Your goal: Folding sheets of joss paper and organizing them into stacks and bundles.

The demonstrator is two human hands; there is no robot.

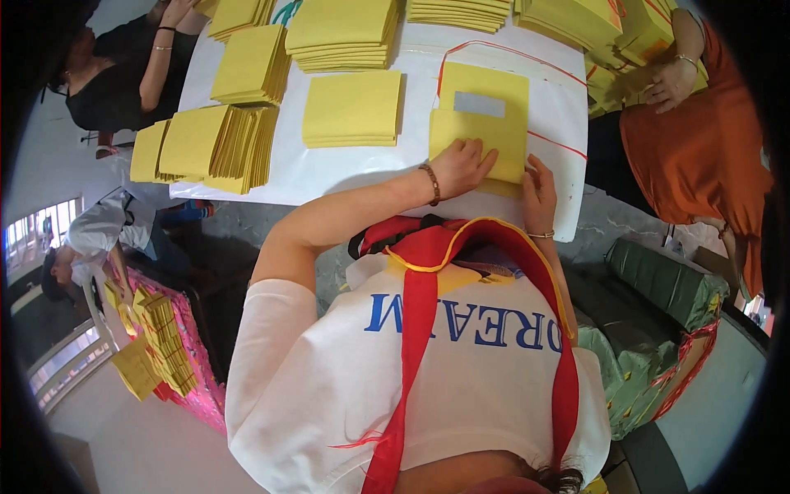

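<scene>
A yellow paper packet (485, 86) with a pale grey rectangle on it lies in front of me, its lower part covered by a yellow flap (461, 133). My left hand (465, 171) rests on that lower part, fingers slightly bent and apart, pressing the paper. At the packet's lower right edge, my right hand (539, 193) stands with its fingers extended, and nothing shows in its grasp. A thin red cord (510, 49) runs round the packet's top and off to the right. Left of it sits a neat stack of yellow packets (352, 107).
Several more yellow stacks (341, 33) fill the far side of the white table (288, 165). On the right, a person in orange (695, 140) has a hand by yellow bundles. Others stand at the left. Dark green wrapped bundles (666, 284) lie at the lower right.
</scene>
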